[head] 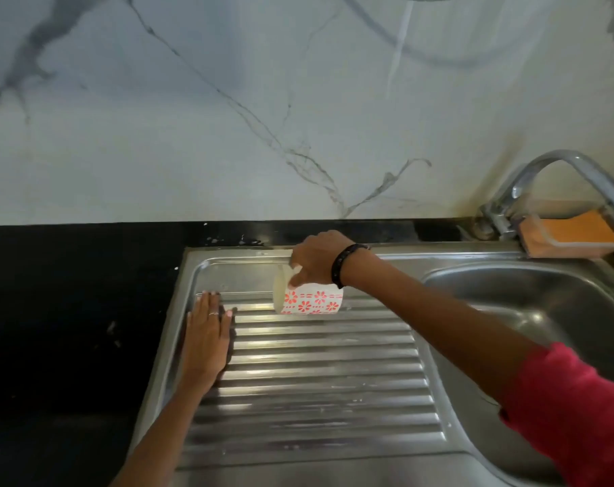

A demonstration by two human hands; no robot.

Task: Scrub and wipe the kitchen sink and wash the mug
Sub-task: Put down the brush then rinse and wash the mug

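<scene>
Ribbed drainboard (319, 391) is seen wet and streaked, so wiping is judged unfinished. Left hand (207, 339) is laid flat, fingers straight, on the drainboard's left edge; nothing is held in it. Mug (307, 298), white with red flowers, is tipped on its side over the far ribs and pinched at the rim by the right hand (317, 260). Basin (530, 304) at right is seen without suds. Orange sponge (579, 232) is left in its tray beside the tap (551, 177). Mug washing is judged pending.
</scene>
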